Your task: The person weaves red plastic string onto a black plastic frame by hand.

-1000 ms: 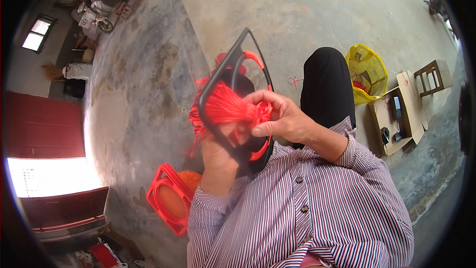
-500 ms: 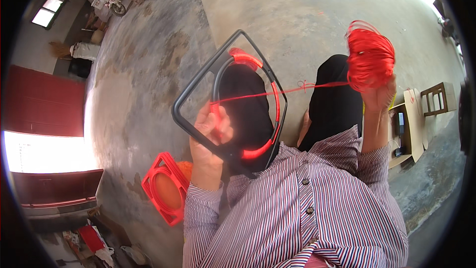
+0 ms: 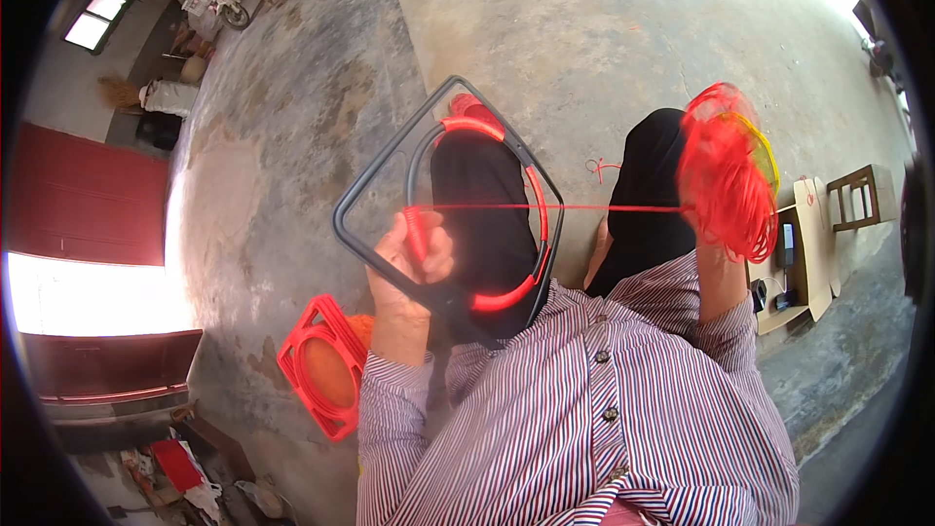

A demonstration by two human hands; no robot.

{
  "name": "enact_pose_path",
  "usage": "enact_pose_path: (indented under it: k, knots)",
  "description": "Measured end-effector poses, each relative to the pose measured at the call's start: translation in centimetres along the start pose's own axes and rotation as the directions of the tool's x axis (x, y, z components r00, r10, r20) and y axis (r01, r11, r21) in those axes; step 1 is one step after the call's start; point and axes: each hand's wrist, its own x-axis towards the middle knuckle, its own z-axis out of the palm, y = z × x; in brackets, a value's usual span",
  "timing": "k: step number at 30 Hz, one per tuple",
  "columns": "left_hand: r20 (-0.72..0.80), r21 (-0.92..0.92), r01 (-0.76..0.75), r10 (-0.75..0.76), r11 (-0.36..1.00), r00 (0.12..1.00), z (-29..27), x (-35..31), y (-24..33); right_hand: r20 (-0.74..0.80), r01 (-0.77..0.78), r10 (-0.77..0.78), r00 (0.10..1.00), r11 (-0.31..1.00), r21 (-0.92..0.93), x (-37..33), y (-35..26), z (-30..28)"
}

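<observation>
My left hand (image 3: 397, 307) is closed round the side of a black four-cornered frame with a round inner ring (image 3: 414, 166), held tilted above my left thigh. Glossy red cord covers stretches of the ring, including the part by my fingers. From there a taut red cord (image 3: 623, 207) crosses the frame to a loose bundle of red cord (image 3: 723, 175) on the right. My right hand (image 3: 719, 263) is at this bundle, smeared by motion and mostly hidden behind the strands. A yellow hoop (image 3: 765, 144) shows behind the bundle.
Red frames (image 3: 319, 312) of similar shape lean together on the floor at left, an orange thing (image 3: 360, 329) behind them. At right stand an open cardboard box (image 3: 813, 234) and a wooden stool (image 3: 862, 200). A red scrap of cord (image 3: 604, 168) lies on the concrete floor (image 3: 545, 29).
The cord bundle has swung downward and spread into a blur, and my right hand is lower. The cord now runs nearly level. The black frame has shifted slightly down and left.
</observation>
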Motion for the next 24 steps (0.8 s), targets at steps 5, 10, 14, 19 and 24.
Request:
enact_pose_path:
  k: [5, 10, 14, 19, 24]
  knots:
    - [0.002, 0.137, 0.055, -0.056, 0.989, 0.998, 1.9, 0.2, -0.1, -0.411, -0.392, 0.236, 0.880, -0.127, -0.911, 0.2, 5.4, 0.7]
    - [-0.051, 0.343, -0.097, 0.121, 0.934, 0.991, 6.9, 1.2, -2.5, -0.406, -0.346, 0.304, 0.862, -0.233, -0.909, 2.3, 11.1, 3.3]
    - [0.043, 0.239, 0.003, -0.013, 0.971, 0.999, 8.0, 0.8, -4.7, -0.285, -0.381, 0.388, 0.877, 0.197, -0.904, 5.8, 14.1, 7.0]
    - [0.235, 0.086, 0.129, -0.146, 0.988, 0.961, 8.1, 0.6, -5.4, -0.039, -0.515, 0.548, 0.836, 0.757, -0.401, 6.0, 15.7, 7.6]
    - [0.048, 0.015, 0.198, -0.199, 0.980, 0.979, 10.5, 0.7, -5.8, 0.216, -0.417, 0.644, 0.734, 0.678, -0.605, 6.7, 14.8, 9.3]
